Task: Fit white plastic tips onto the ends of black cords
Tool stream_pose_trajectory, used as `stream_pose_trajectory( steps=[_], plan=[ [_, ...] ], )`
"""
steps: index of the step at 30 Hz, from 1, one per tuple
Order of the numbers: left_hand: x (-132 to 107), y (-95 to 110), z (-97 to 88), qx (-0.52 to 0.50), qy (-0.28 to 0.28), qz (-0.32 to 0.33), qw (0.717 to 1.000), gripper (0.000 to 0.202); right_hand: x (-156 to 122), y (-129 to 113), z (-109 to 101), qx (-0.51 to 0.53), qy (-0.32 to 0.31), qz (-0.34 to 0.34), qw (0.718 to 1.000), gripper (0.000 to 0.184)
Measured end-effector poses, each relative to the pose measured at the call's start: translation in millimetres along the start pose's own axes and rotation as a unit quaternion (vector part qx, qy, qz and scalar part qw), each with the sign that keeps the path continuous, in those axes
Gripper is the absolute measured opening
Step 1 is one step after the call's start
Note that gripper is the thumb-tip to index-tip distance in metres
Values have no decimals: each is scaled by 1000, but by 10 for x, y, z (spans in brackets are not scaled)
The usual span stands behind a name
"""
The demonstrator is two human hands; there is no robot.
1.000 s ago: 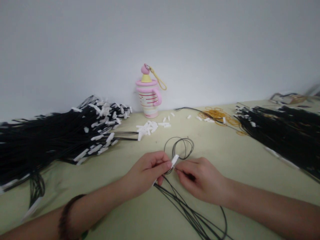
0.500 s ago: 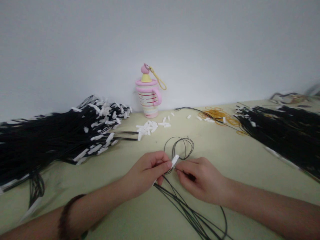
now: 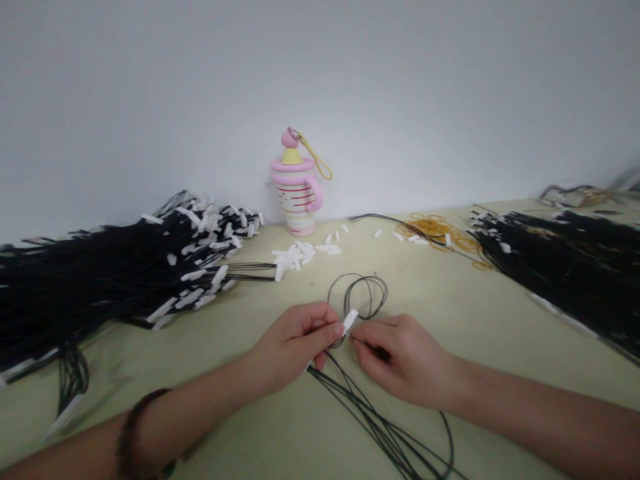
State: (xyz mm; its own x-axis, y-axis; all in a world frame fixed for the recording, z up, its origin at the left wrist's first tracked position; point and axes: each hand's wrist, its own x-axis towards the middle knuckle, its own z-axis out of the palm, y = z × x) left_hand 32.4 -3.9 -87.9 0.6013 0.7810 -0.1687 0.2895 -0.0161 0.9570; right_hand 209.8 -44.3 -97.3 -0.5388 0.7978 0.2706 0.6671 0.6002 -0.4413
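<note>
Left hand: the left hand (image 3: 295, 340) rests low over the pale green table (image 3: 500, 327), with the thumb and forefinger closed in a pinch on the small white plastic tag (image 3: 350, 321).
Right hand: the right hand (image 3: 405, 360) faces it, almost touching. Its fingers are closed on a strand of the thin black cord (image 3: 367, 293) just beside the tag's lower end.
Cord position: it loops on the table just beyond both hands, and its strands trail back between the forearms toward the near edge.
Weight: both cord and tag look very light, so a fingertip pinch should be enough to carry them.
Stiffness: the cord appears limp but springy, since it keeps a round loop. The tag looks rigid.
Slip: the cord's smooth surface and thin section probably let it slide through a loose pinch.
Fragility: the cord seems tough, but the tiny tag could be dropped or crushed sideways.
Best hold: take the tag by its flat sides and the cord close to its end, where it flexes least.
Left of the hands: a big heap of black cords with white tags (image 3: 110, 280) lies well apart.
Right of the hands: another heap of black cords (image 3: 565, 267), with yellow rubber bands (image 3: 435, 228) near it.
Far side: loose white tags (image 3: 296, 255) lie near a pink striped lidded cup (image 3: 296, 193) by the wall.
</note>
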Motion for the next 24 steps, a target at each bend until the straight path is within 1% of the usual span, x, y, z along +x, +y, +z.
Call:
stream_pose_trajectory(
  steps=[24],
  plan=[
    [-21,7,8,14,1,7,1000,19,-1,1,2,-14,-6,5,1000,13]
  ],
)
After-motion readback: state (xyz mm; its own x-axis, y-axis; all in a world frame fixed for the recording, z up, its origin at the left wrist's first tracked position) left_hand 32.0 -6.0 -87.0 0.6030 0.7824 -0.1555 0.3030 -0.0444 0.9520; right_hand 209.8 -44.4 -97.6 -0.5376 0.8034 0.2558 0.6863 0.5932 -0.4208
